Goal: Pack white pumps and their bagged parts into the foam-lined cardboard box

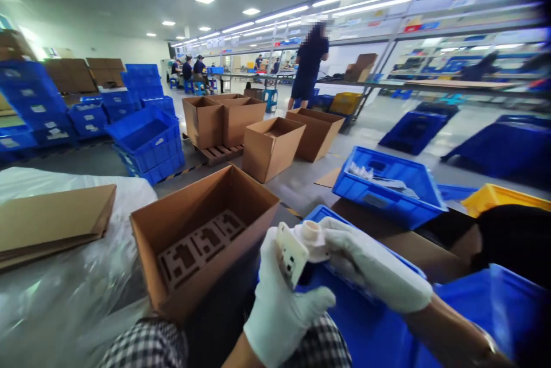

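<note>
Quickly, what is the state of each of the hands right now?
Left hand: closed on the white plastic part.
Right hand: closed on the same white plastic part.

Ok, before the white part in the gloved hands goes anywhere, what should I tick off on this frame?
1. Both hands on the white plastic part: ok, left hand and right hand both grip it.
2. Gloves on both hands: ok.
3. Open cardboard box reachable beside the hands: ok, flaps open.
4. Cardboard insert lies in the box bottom: ok.
5. Insert slots free: cannot tell, too small.
6. Part undamaged: cannot tell, blurred.
</note>
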The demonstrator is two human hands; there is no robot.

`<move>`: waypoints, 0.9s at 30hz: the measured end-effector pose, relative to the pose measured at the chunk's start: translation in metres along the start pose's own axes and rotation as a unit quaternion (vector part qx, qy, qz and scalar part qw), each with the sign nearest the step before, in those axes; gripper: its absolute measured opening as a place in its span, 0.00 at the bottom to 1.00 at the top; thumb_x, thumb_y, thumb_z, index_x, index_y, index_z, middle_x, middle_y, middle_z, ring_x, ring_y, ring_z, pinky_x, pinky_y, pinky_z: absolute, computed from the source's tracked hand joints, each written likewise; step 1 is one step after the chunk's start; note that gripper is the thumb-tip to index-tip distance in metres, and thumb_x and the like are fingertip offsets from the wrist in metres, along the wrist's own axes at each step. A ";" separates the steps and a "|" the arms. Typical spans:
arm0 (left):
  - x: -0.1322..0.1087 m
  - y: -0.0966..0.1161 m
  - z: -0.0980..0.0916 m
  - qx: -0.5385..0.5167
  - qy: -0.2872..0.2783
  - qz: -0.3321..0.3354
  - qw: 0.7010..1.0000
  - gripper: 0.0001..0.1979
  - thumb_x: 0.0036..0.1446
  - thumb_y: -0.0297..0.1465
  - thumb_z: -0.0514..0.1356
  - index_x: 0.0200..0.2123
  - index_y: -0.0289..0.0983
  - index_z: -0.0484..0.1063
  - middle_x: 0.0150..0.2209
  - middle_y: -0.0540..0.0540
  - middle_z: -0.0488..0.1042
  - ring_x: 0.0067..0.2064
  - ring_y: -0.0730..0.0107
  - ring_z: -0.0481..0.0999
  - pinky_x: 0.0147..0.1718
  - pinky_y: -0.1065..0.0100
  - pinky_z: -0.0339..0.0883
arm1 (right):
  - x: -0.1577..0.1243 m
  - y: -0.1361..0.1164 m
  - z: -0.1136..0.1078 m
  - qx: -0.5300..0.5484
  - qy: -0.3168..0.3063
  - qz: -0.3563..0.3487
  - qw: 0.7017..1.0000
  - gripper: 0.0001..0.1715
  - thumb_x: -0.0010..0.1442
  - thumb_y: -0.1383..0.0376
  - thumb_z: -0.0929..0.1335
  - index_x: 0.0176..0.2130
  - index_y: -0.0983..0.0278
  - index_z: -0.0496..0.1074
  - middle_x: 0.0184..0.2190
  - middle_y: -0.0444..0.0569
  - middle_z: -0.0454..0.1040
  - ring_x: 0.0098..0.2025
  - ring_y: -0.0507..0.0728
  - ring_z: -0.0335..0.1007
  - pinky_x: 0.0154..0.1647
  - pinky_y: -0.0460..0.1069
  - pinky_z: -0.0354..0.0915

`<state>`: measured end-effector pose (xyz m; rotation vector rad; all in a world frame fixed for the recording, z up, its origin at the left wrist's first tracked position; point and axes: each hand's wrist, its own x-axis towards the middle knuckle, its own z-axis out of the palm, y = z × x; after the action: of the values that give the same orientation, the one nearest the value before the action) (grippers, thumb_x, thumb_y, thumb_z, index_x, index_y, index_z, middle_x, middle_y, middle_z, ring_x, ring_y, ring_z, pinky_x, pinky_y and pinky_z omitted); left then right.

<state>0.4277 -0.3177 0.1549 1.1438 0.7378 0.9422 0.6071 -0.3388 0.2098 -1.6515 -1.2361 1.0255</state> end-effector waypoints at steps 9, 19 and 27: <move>0.026 -0.010 -0.034 -0.440 -0.063 -0.153 0.883 0.38 0.55 0.63 0.49 0.41 0.32 0.73 0.34 0.43 0.76 0.27 0.72 0.74 0.17 0.75 0.61 | 0.009 0.017 0.049 -0.212 0.077 -0.332 0.916 0.46 0.56 0.42 0.71 0.63 0.60 0.56 0.55 0.59 0.68 0.50 0.66 0.72 0.46 0.58 0.73; 0.009 -0.018 -0.036 -0.506 -0.150 -0.112 0.842 0.28 0.56 0.51 0.61 0.53 0.38 0.74 0.56 0.44 0.74 0.63 0.60 0.65 0.64 0.64 0.55 | -0.002 0.017 0.092 -0.285 0.040 -0.408 0.866 0.53 0.47 0.58 0.77 0.65 0.59 0.53 0.65 0.58 0.53 0.63 0.67 0.57 0.62 0.60 0.64; 0.006 -0.013 -0.045 -0.438 -0.137 -0.114 0.881 0.35 0.50 0.58 0.61 0.51 0.37 0.75 0.55 0.44 0.74 0.65 0.60 0.62 0.67 0.63 0.50 | -0.002 0.016 0.095 -0.266 -0.007 -0.454 0.850 0.56 0.50 0.60 0.76 0.67 0.66 0.47 0.64 0.61 0.53 0.64 0.67 0.54 0.64 0.59 0.60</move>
<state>0.3940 -0.2952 0.1297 0.3550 0.1470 0.7541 0.5230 -0.3307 0.1625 -1.1365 -2.1354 0.0908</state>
